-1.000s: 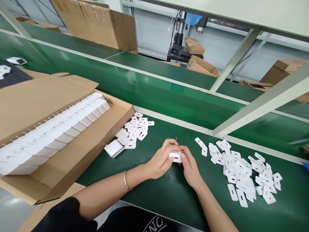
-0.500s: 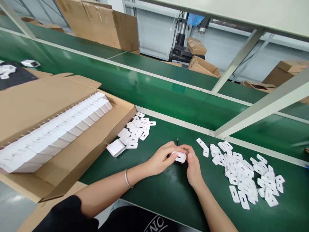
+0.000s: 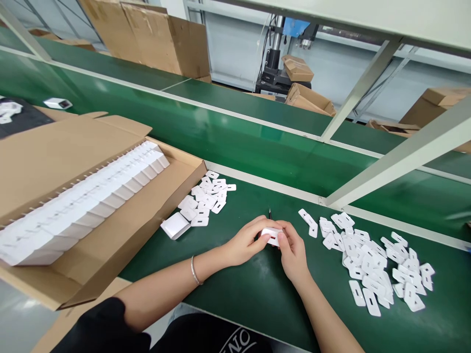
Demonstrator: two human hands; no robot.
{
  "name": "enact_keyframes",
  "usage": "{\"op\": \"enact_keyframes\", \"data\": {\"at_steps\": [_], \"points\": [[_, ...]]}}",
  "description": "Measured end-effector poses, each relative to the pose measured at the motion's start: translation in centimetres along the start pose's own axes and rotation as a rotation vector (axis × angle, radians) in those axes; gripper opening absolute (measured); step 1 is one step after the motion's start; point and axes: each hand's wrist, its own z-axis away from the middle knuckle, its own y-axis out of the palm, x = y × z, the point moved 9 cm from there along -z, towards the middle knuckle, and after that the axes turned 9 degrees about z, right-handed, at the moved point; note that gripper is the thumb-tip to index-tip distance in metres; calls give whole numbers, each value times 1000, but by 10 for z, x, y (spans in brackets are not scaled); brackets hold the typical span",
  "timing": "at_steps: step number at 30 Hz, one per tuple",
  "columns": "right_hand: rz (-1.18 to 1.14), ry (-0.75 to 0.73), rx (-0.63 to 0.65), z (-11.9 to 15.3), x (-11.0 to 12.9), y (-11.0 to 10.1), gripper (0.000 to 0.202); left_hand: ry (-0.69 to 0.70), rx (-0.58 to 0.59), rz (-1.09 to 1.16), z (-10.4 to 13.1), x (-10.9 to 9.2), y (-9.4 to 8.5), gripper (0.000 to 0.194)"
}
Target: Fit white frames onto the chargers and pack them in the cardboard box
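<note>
Above the green bench, my left hand (image 3: pixel 247 241) and my right hand (image 3: pixel 295 252) meet around a small white plastic housing (image 3: pixel 271 240). Its near face has rounded corners and a dark slot. Both thumbs press on that face, while the other fingers wrap behind and hide the back of it. Just past my fingertips, the tip of a thin dark pen-like tool (image 3: pixel 270 214) shows; the rest is covered by my hands. To the left, an open-ended white housing (image 3: pixel 175 226) lies beside a pile of slotted white plates (image 3: pixel 209 195).
A larger heap of slotted white plates (image 3: pixel 370 264) spreads over the bench at right. An open cardboard box (image 3: pixel 147 230) at left holds a long row of white housings (image 3: pixel 91 196). A slanted metal post (image 3: pixel 401 156) rises behind the right heap.
My right thumb has come down onto the front face of the white housing. A small white device on the far-left belt has moved to the right.
</note>
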Motion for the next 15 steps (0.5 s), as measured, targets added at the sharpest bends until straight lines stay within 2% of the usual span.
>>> {"op": "enact_keyframes", "data": {"at_steps": [3, 6, 10, 13, 15], "points": [[33, -31, 57, 1, 4, 3, 41, 50, -33, 10, 0, -1, -2, 42], [75, 2, 110, 2, -1, 7, 39, 85, -56, 15, -1, -4, -5, 42], [72, -16, 124, 2, -2, 10, 37, 77, -87, 1, -3, -8, -9, 55], [92, -68, 119, 2, -1, 13, 40, 14, -113, 57, -6, -4, -14, 70], [147, -96, 79, 1, -1, 11, 44, -112, -154, 154, -8, 10, -20, 66]]}}
